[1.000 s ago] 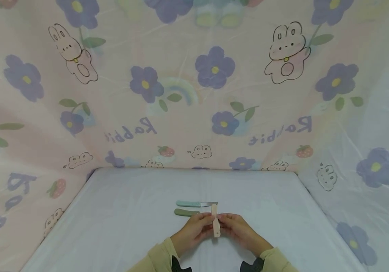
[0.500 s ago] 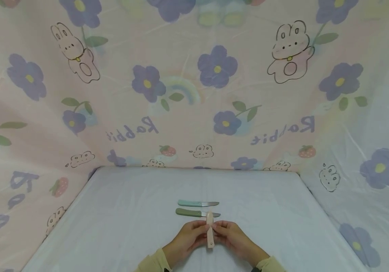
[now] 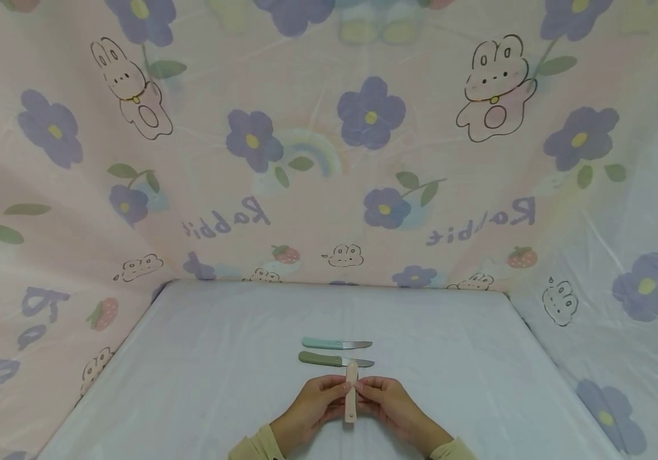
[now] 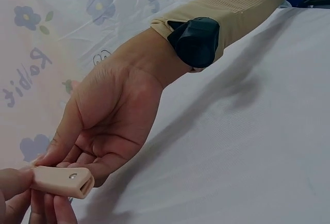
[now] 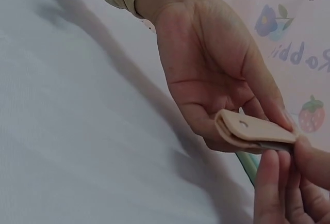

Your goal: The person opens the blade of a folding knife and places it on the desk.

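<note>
Both hands pinch a pale pink folding knife [image 3: 351,409] by its middle, one from each side. It stands lengthwise between my left hand [image 3: 306,406] and my right hand [image 3: 400,409], with its rivet end towards me. In the right wrist view a strip of its metal blade [image 5: 276,145] shows along the slot of the handle. Beyond the hands a mint-handled knife [image 3: 322,343] and an olive-green-handled knife [image 3: 320,358] lie side by side on the table, blades out to the right. The pink knife's far end overlaps the olive knife's blade in the head view.
A white-covered table [image 3: 220,358] spreads around the hands. Curtain-like fabric [image 3: 306,211] with flowers and rabbits rises at the back and both sides. A dark camera mount [image 4: 198,42] sits on the right wrist.
Both hands have drawn back towards me and slightly left with the pink folding knife, uncovering more of the olive-green-handled knife. The two knives on the table stay put.
</note>
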Motion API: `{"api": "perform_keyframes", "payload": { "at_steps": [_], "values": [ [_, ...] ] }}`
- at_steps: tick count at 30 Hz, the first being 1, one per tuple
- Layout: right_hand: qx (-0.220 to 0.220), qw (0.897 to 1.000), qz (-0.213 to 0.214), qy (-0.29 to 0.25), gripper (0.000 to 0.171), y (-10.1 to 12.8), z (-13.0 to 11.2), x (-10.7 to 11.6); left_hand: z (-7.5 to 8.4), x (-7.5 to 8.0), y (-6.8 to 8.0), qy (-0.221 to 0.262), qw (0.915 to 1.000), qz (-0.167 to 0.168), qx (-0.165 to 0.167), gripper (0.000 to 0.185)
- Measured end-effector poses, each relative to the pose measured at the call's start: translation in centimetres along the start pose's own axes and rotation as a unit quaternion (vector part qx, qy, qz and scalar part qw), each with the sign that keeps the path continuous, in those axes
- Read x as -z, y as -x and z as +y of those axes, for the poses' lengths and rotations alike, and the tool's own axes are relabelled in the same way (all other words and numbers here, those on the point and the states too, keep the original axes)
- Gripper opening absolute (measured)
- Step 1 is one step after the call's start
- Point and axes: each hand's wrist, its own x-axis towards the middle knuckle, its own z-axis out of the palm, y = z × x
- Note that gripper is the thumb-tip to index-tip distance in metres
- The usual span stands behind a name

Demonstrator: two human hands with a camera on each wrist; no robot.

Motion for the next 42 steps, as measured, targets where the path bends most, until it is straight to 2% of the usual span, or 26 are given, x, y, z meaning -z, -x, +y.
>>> {"api": "perform_keyframes", "payload": {
  "at_steps": [9,22,26,32,37,42],
  "values": [
    [0.002,1.000,0.012,-0.005,0.028,-0.1,0.6,0.1,-0.1,-0.1,0.1,0.000,1.0000,0.001,-0.002,0.037],
    [0.012,0.998,-0.006,-0.066,0.020,0.1,1.3,-0.6,-0.5,0.4,0.4,0.022,0.9989,-0.023,-0.034,0.039],
    [0.016,0.998,0.000,-0.065,0.019,0.1,1.2,-0.8,-0.4,0.4,0.4,0.034,0.9979,-0.029,-0.047,0.038],
    [0.023,0.998,0.014,-0.053,0.024,0.2,1.2,-0.9,-0.4,0.5,0.6,0.031,0.9974,-0.017,-0.063,0.035],
    [0.015,0.998,0.028,-0.048,0.023,0.2,1.2,-0.8,-0.4,0.4,0.7,0.026,0.9981,-0.019,-0.053,0.033],
    [0.004,0.999,0.014,-0.042,0.018,0.3,1.2,-0.6,-0.4,0.3,0.7,-0.001,0.9995,-0.027,-0.015,0.031]
  ]
}}
